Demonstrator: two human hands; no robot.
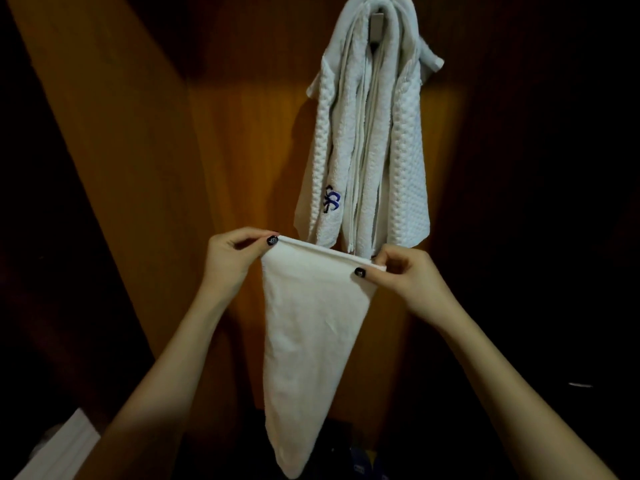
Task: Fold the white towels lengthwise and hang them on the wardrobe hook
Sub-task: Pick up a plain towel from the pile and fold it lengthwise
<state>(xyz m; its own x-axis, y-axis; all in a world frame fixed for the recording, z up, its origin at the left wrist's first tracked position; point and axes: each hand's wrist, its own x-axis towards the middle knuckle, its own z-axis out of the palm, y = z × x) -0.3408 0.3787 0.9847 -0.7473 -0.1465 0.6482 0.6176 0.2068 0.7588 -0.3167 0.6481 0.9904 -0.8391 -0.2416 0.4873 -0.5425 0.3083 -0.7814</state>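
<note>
Close in front of us, we hold a plain white smooth-weave towel point(311, 327) by its top edge. Our left hand point(235, 258) pinches the left corner between thumb and fingers, and our right hand point(401, 275) pinches the right corner the same way, so the edge runs taut between them, tilting slightly down toward the right. The cloth hangs straight below, its long axis vertical, narrowing to a rounded tip near the bottom of the view; it looks already doubled lengthwise, though we cannot count the layers.

Beyond and above our hands, a bundle of white waffle-textured towels point(367, 150) hangs draped over a small metal wardrobe hook point(377, 26) fixed to the brown wooden back panel point(242, 150). One carries a blue embroidered mark point(331, 203). Their lower ends come down just behind our held edge, nearly touching it.

The hook lies up and slightly to the right of both hands, and the right hand is the nearer one. We judge that the coming lift must carry the towel's middle well above the hook and drape it across. The hook is already crowded, so little bare metal shows. Open room lies left of the bundle; the slanted wooden side panel point(104, 133) bounds that side.
</note>
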